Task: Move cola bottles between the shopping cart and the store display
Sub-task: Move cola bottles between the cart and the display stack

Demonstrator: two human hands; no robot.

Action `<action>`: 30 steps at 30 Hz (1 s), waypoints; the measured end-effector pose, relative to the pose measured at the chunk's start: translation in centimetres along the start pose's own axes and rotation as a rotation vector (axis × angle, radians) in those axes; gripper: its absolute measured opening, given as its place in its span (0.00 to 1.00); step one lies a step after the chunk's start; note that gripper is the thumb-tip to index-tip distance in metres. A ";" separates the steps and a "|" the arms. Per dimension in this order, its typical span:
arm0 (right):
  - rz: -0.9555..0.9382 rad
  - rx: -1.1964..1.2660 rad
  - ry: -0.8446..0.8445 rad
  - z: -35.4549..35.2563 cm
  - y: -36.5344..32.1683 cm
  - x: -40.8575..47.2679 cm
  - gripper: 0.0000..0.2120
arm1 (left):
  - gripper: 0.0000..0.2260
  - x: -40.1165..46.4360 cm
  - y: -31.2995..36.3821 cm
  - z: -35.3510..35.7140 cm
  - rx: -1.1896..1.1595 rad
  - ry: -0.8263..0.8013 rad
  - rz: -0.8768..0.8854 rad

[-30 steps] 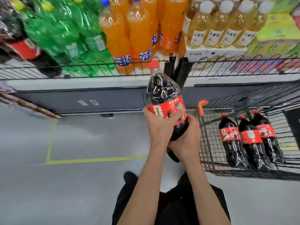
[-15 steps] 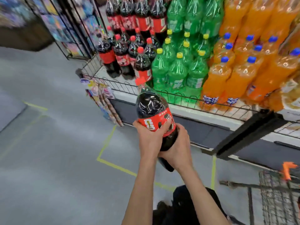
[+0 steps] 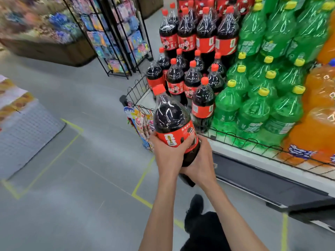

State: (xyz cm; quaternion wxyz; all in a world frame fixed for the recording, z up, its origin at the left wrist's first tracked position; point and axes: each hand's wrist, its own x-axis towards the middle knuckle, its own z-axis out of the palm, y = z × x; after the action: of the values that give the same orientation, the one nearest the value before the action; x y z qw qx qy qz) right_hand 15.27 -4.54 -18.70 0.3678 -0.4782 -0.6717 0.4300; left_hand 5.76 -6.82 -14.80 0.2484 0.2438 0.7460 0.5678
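Fingers [image 3: 183,144] of the left hand [image 3: 167,156] curl around the red label of a big cola bottle [image 3: 172,124] — the thumb lies across the front of the label. The right hand [image 3: 201,161] holds the same bottle lower down, wrapped around its dark bottom part. Both hands grip it tight. The bottle stands nearly upright in the air with its red cap [image 3: 159,89] on top, just in front of the store shelf's near corner and not touching the shelf.

Far to the left sits a low white stand [image 3: 27,131] with blurry packs on it. The gray floor [image 3: 72,196] has yellow lines [image 3: 143,176] on it. Behind, tall black wire racks [image 3: 112,38] hold colorful packs. Small bright snack bags [image 3: 139,122] hang at the corner of the shelf, just left of the held bottle.

On the shelf [image 3: 253,154], behind a low black wire rail [image 3: 244,140], stand many cola bottles [image 3: 183,77] with red caps, in rows that rise toward the back. One of them [image 3: 203,104] stands at the front, just right of the held bottle. Next to them are green soda bottles [image 3: 257,105] with yellow caps. Farther right are orange soda bottles [image 3: 319,113].

At the bottom, between the two arms, a dark pant leg and a black shoe [image 3: 194,205] show — the shoe is on the floor.
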 end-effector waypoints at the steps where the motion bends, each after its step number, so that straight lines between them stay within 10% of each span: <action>1: -0.006 0.013 0.008 0.8 -0.1 1.6 0.48 | 0.47 1.6 0.3 0.0 0.010 -0.001 0.010; 30: 0.190 0.010 0.525 14.2 1.5 29.6 0.51 | 0.44 35.3 2.9 9.0 0.243 -0.564 0.350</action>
State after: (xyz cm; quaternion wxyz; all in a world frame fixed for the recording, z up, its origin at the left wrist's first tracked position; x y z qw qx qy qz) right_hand -5.13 20.94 -22.78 0.4895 -0.6323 -0.5033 0.3275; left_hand -14.89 23.20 -17.43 0.3128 0.5429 0.6572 0.4190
